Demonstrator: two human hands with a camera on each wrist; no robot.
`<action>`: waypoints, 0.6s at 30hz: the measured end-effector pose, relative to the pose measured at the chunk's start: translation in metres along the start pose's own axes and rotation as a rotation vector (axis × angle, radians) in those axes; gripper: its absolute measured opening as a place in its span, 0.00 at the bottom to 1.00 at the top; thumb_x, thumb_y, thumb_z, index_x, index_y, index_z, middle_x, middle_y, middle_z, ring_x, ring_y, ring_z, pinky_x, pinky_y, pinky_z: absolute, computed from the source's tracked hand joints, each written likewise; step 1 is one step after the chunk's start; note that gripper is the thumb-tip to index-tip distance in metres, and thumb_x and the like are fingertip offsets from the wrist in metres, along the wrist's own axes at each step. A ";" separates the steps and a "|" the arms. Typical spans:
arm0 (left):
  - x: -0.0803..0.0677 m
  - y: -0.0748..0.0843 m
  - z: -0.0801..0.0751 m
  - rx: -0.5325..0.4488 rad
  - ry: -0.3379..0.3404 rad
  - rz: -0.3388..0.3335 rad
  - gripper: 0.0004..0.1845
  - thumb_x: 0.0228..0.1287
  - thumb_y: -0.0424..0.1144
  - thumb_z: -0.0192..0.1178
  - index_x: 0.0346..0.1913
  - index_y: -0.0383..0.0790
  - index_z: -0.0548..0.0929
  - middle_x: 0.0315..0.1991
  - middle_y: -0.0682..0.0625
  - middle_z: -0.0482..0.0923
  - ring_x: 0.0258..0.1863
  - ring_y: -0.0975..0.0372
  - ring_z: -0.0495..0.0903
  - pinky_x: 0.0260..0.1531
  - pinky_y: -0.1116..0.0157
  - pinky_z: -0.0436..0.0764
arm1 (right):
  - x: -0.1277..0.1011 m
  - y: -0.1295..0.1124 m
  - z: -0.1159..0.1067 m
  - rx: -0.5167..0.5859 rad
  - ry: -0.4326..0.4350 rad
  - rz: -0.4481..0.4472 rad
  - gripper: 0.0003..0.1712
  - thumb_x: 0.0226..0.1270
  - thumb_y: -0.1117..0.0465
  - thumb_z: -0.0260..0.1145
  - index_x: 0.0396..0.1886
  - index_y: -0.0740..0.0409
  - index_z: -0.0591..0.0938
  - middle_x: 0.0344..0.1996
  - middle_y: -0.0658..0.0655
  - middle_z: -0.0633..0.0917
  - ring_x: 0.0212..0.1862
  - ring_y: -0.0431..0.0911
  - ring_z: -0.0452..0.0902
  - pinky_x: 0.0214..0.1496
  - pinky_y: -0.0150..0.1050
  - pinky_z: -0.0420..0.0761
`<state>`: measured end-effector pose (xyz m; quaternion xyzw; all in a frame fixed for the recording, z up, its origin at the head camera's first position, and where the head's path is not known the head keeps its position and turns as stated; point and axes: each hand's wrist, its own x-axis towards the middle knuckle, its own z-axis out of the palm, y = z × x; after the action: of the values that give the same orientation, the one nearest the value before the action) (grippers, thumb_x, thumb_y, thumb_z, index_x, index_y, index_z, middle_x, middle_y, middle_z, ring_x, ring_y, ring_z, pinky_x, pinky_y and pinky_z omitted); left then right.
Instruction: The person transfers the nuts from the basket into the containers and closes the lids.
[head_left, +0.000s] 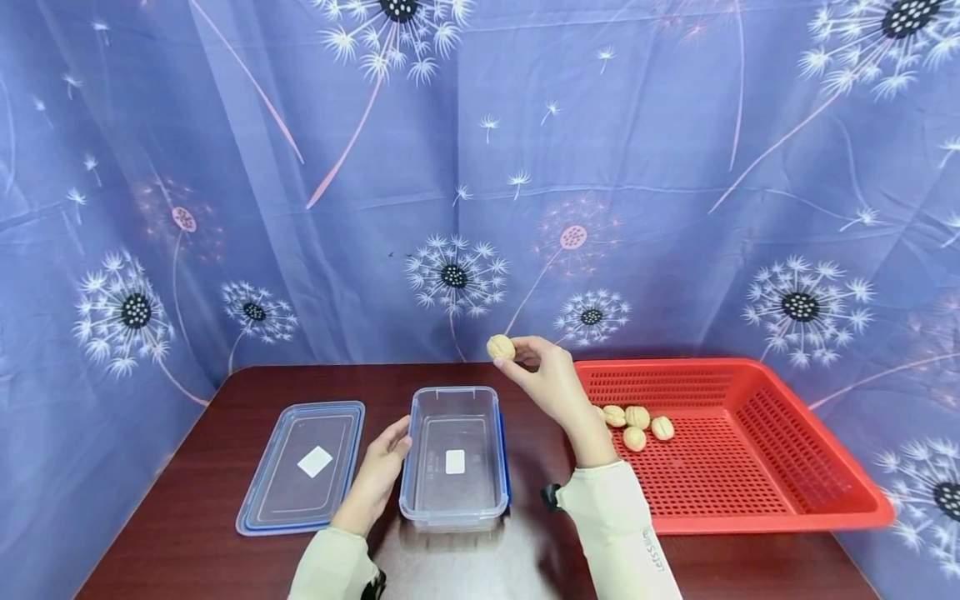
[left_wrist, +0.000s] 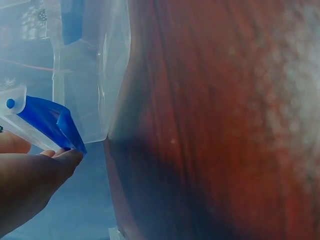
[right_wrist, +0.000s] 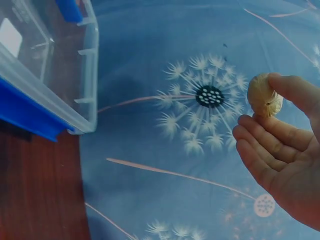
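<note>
My right hand (head_left: 551, 375) pinches a walnut (head_left: 500, 347) between thumb and fingertips. It is raised above the table, to the right of the back edge of a clear plastic container (head_left: 457, 508). In the right wrist view the walnut (right_wrist: 264, 96) shows at the tips, with the other fingers loosely bent below. My left hand (head_left: 382, 467) holds the container's left side. There, in the left wrist view, its fingers grip by a blue latch flap (left_wrist: 55, 120). The container stands open, with a white label on its floor and no walnuts showing inside.
A red perforated basket (head_left: 750, 525) at right holds several walnuts (head_left: 634, 438) in its left part. The container's clear lid with a blue seal (head_left: 300, 467) lies flat at left on the dark wooden table (head_left: 187, 508). A blue dandelion-print curtain (head_left: 360, 250) hangs behind.
</note>
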<state>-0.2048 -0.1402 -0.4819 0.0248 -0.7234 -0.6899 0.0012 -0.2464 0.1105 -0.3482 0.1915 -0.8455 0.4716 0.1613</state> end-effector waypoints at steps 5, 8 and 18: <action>0.001 0.000 -0.001 0.000 0.000 -0.004 0.23 0.73 0.26 0.42 0.69 0.23 0.60 0.69 0.28 0.57 0.70 0.41 0.56 0.69 0.47 0.55 | -0.004 0.007 0.014 0.022 -0.014 0.008 0.19 0.59 0.60 0.72 0.47 0.66 0.82 0.36 0.61 0.87 0.40 0.51 0.84 0.47 0.46 0.83; 0.002 0.000 -0.001 -0.001 0.000 -0.008 0.24 0.73 0.26 0.42 0.69 0.24 0.60 0.69 0.28 0.57 0.70 0.42 0.56 0.69 0.47 0.54 | -0.006 0.013 0.023 0.037 -0.028 0.012 0.18 0.58 0.61 0.72 0.46 0.67 0.83 0.35 0.61 0.87 0.39 0.51 0.84 0.45 0.46 0.84; 0.004 -0.001 0.000 -0.003 0.000 -0.014 0.24 0.73 0.26 0.42 0.69 0.25 0.60 0.69 0.29 0.58 0.70 0.42 0.56 0.69 0.47 0.55 | -0.018 0.036 0.056 0.075 -0.128 0.021 0.17 0.58 0.62 0.73 0.44 0.67 0.83 0.36 0.59 0.86 0.36 0.48 0.84 0.40 0.39 0.84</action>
<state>-0.2083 -0.1409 -0.4835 0.0300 -0.7220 -0.6912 -0.0037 -0.2528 0.0832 -0.4110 0.2183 -0.8377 0.4916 0.0948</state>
